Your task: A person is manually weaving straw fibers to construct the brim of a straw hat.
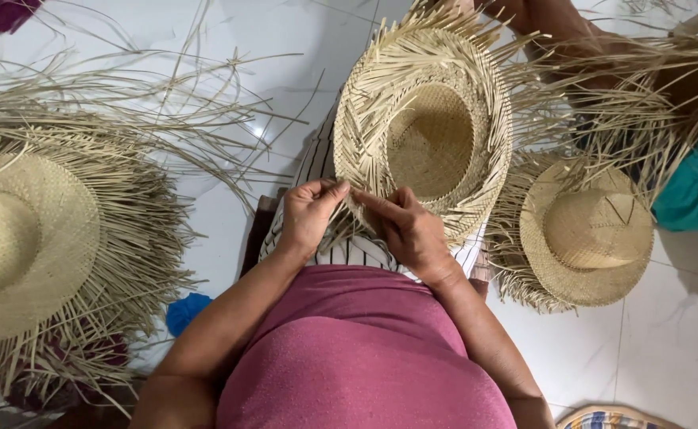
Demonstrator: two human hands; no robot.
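The straw hat (428,135) sits at the centre of the head view, on the person's lap, inverted: the crown opening faces up toward the camera. The brim forms an oval whose long axis runs from the near edge at the hands away toward the top of the view, tilted slightly right. Loose unwoven strands project outward all around the brim edge.

The left hand (308,213) and the right hand (407,229) meet at the near brim edge, close together. Thumb and fingers of each hand are pinched on brim strands; the fingertips of the two hands almost touch.

A striped cloth (357,248) lies under the hat on the lap, above the pink garment (357,349).

A second unfinished hat (35,238) lies crown up on the white tiled floor (667,342) at far left, well apart. A third hat (587,234) lies crown up just beside the held hat, to the right. Loose straw (166,95) is scattered on the floor at upper left.
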